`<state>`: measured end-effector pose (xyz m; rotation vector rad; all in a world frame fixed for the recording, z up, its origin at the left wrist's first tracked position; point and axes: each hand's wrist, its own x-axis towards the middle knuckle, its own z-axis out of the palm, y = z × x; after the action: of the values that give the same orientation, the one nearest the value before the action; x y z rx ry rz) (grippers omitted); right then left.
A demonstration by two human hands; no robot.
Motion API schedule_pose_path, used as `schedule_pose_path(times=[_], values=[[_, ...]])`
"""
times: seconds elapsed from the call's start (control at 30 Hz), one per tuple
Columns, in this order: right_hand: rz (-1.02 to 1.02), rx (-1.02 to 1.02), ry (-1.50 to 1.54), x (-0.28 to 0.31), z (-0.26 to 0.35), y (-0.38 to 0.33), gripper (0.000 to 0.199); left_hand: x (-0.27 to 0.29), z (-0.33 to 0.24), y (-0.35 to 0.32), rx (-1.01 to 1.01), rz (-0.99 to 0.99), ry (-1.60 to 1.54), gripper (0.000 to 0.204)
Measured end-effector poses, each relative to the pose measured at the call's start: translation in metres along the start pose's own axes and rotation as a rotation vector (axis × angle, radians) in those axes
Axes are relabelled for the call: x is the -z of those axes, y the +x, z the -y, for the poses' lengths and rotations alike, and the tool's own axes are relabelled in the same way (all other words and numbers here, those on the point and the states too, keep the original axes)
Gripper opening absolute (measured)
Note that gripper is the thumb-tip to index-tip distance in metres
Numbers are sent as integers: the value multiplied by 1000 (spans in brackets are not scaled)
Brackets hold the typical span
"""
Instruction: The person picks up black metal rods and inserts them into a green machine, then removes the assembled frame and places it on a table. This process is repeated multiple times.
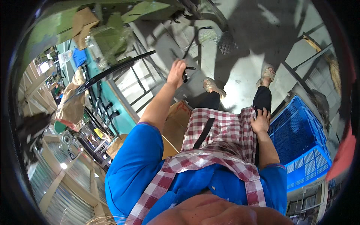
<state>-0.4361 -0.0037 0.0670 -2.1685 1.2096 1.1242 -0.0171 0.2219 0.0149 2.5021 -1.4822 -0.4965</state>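
Blue crate (307,168): mesh-walled plastic, right side of the frame. Teal worktop (125,98): left of centre, its edge running on a slant. Checked apron (225,123): red and white, worn over a blue shirt, lower centre. Cardboard box (176,125): brown, below the left forearm. Long black bar (116,68): upper left, slanting up to the right, its end near the left hand.

Left hand (176,73): centre of the frame, upper part; grip closed around a small black piece. Right hand (261,121): right of centre; grip loose, fingers spread against the apron's edge.

Black piece (185,77): at the left hand's right side, dark and slim, mostly covered by the fingers. A short stub points to the right of the frame; the body below it stands roughly upright in the frame. Full long axis cannot be determined. Thin dark rod (194,36): rises above the hand, bending right at its top; any join to the piece cannot be confirmed.
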Motion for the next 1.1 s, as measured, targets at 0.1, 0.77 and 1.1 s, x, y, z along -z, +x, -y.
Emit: schedule_pose_path(times=[0.1, 0.77, 1.1], values=[[-72, 167, 101, 2, 3, -15, 53, 42, -78, -15, -95, -112, -199, 26], [-412, 1018, 485, 239, 170, -266, 23, 385, -220, -133, -142, -478, -1978, 40], [-474, 1212, 420, 235, 189, -276, 24, 356, -222, -154, -36, -547, -1850, 20]])
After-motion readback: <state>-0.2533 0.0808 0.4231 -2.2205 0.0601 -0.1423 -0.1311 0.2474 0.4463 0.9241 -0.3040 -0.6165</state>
